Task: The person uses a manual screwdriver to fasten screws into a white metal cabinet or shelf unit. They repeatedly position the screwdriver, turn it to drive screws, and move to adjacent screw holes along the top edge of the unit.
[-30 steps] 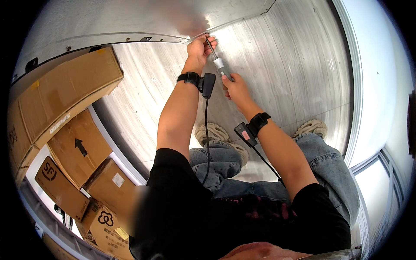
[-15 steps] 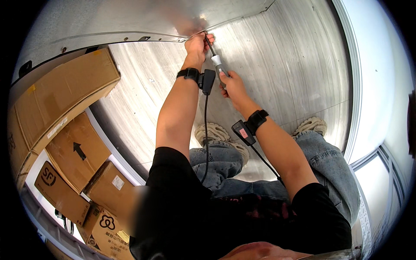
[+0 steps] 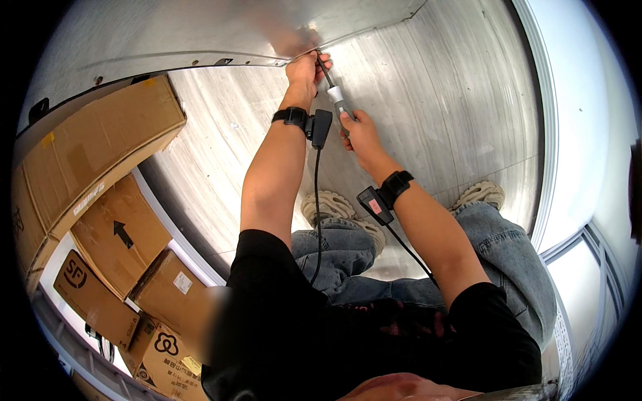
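My right hand [image 3: 362,134] is closed round the grey handle of a screwdriver [image 3: 341,103]. Beyond a white collar, its dark shaft runs up and left to the lower edge of a large metal panel [image 3: 200,30]. At that edge, my left hand [image 3: 306,69] has its fingers curled about the far end of the shaft. The shaft's tip, and any screw there, is hidden by the fingers and the panel edge. Several small holes and fittings show along the panel's rim, left of my left hand.
Several cardboard boxes [image 3: 100,144] are stacked at the left. Wood-look floor [image 3: 428,100] lies under the tool, and a white wall frame [image 3: 545,120] borders the right side. My shoes [image 3: 481,194] are just below my hands. Black wrist straps [image 3: 396,186] trail cables along both arms.
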